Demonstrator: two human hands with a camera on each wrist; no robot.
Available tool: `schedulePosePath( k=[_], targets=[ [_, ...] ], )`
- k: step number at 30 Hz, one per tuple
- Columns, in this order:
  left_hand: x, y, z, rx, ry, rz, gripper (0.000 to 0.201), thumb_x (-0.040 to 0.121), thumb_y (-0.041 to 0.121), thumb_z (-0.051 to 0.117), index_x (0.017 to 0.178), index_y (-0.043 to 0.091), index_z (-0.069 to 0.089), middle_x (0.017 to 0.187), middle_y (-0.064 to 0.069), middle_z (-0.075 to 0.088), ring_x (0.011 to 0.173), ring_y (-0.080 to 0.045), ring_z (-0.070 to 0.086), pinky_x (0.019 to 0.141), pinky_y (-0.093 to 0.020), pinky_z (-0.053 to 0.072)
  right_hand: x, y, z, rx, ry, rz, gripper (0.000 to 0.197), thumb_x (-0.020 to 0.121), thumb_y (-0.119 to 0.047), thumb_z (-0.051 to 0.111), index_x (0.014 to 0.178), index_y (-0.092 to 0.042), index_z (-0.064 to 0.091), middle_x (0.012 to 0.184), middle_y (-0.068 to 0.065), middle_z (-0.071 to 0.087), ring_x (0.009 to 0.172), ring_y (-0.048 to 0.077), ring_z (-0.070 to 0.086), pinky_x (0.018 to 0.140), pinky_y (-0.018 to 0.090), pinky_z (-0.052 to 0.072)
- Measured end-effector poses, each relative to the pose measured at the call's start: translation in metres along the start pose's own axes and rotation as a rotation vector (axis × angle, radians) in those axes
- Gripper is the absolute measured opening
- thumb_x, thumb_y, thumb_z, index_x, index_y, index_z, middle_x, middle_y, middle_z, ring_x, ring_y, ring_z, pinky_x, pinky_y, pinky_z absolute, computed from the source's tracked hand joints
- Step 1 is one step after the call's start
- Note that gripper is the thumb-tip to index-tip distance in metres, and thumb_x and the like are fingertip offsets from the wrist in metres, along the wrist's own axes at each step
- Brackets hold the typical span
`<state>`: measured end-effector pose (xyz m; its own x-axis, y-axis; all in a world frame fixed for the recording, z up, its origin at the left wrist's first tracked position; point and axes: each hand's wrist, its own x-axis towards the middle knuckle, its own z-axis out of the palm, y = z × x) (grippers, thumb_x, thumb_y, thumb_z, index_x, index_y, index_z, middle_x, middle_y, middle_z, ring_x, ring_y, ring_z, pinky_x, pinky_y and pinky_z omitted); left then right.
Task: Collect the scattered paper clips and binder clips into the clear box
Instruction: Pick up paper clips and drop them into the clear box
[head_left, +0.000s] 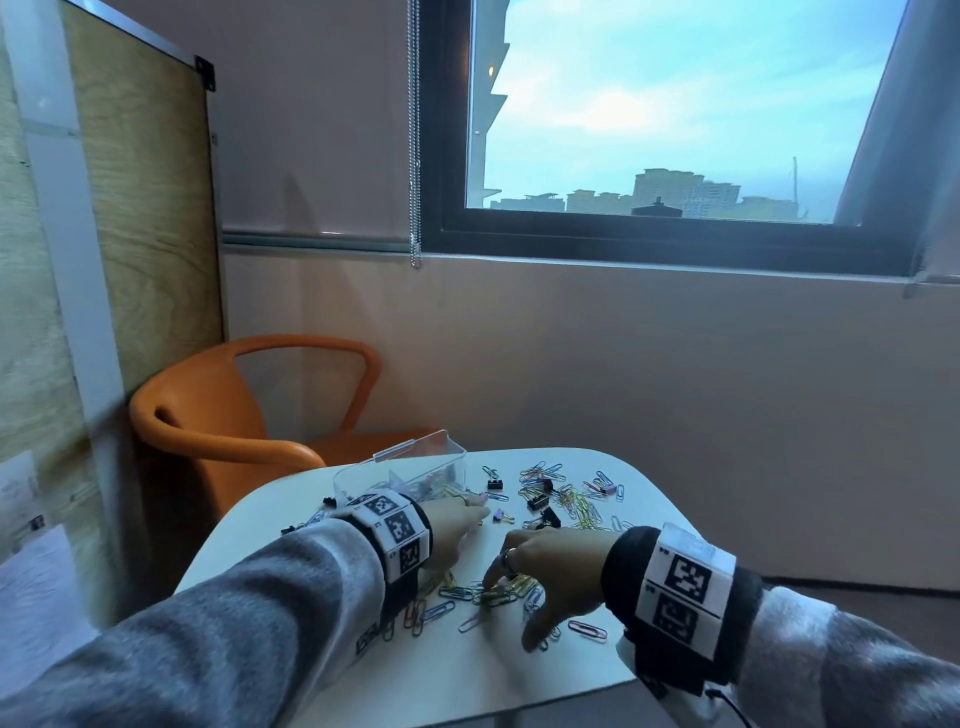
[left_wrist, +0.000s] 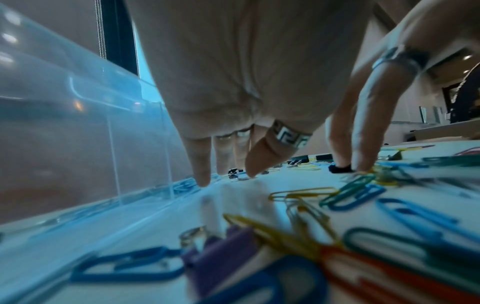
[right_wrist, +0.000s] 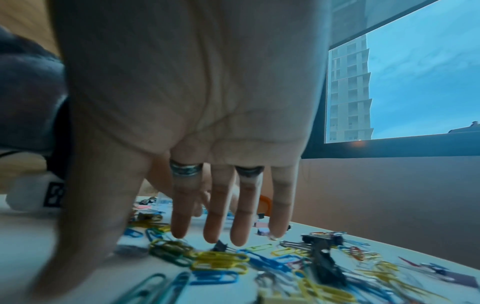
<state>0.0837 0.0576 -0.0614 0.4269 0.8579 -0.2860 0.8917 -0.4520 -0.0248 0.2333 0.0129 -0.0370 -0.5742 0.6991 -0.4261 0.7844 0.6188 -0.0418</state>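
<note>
Coloured paper clips (head_left: 488, 595) and small binder clips (head_left: 537, 501) lie scattered over the white table (head_left: 519, 680). The clear box (head_left: 400, 473) stands at the far left of the table with some clips inside. My left hand (head_left: 475, 514) reaches flat beside the box, its straight fingers (left_wrist: 201, 174) pointing down at the tabletop and holding nothing. My right hand (head_left: 511, 608) is spread over the near pile, its straight fingers (right_wrist: 215, 228) touching yellow, green and blue paper clips (right_wrist: 207, 259). A purple binder clip (left_wrist: 218, 259) lies under my left wrist.
An orange chair (head_left: 234, 415) stands behind the table's left side. A wall and window lie beyond the far edge. A black binder clip (right_wrist: 324, 261) lies right of my right fingers. More clips spread toward the far right corner (head_left: 597, 488).
</note>
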Motion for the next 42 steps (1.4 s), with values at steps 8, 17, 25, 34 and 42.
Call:
schedulePosePath(
  k=[8,17,25,34,42],
  targets=[
    [-0.032,-0.010,0.009,-0.094,0.023,0.060,0.053,0.084,-0.008,0.043,0.133,0.013,0.048,0.143,-0.002,0.040,0.131,-0.020,0.039,0.107,-0.026,0.033,0.010,0.006,-0.005,0.110,0.018,-0.065,0.060,0.072,-0.013,0.078,0.127,-0.021,0.057,0.119,0.008,0.060,0.094,0.022,0.059,0.078,0.026,0.049],
    [-0.065,-0.017,0.019,-0.253,-0.003,-0.012,0.080,0.074,0.052,0.069,0.140,0.021,0.036,0.138,0.001,0.037,0.127,-0.018,0.040,0.102,-0.026,0.034,0.021,-0.003,0.002,0.195,0.078,0.016,0.069,0.071,-0.047,0.074,0.131,-0.024,0.049,0.126,0.001,0.049,0.096,0.014,0.049,0.087,0.026,0.045],
    [-0.046,-0.020,0.017,-0.386,0.070,0.010,0.048,0.071,0.030,0.079,0.114,0.016,0.065,0.114,-0.003,0.067,0.096,-0.015,0.060,0.082,-0.023,0.047,0.037,-0.009,-0.007,0.213,0.085,0.034,0.048,0.071,-0.025,0.080,0.115,-0.017,0.062,0.084,-0.012,0.055,0.076,0.011,0.049,0.057,0.013,0.036],
    [-0.038,-0.018,0.011,-0.296,0.019,0.033,0.030,0.080,0.020,0.072,0.109,0.013,0.068,0.109,-0.008,0.070,0.102,-0.022,0.064,0.083,-0.028,0.051,0.048,-0.006,-0.015,0.060,0.089,0.001,0.025,0.087,-0.012,0.061,0.111,-0.009,0.067,0.112,0.010,0.069,0.086,0.020,0.062,0.080,0.025,0.049],
    [-0.029,-0.017,0.005,-0.227,-0.085,-0.019,0.027,0.086,0.023,0.063,0.109,0.009,0.067,0.111,-0.010,0.069,0.085,-0.014,0.055,0.072,-0.025,0.043,0.055,0.000,-0.010,0.083,0.102,0.017,0.024,0.087,-0.016,0.062,0.107,-0.004,0.065,0.110,0.013,0.069,0.081,0.012,0.050,0.076,0.025,0.043]
  ],
)
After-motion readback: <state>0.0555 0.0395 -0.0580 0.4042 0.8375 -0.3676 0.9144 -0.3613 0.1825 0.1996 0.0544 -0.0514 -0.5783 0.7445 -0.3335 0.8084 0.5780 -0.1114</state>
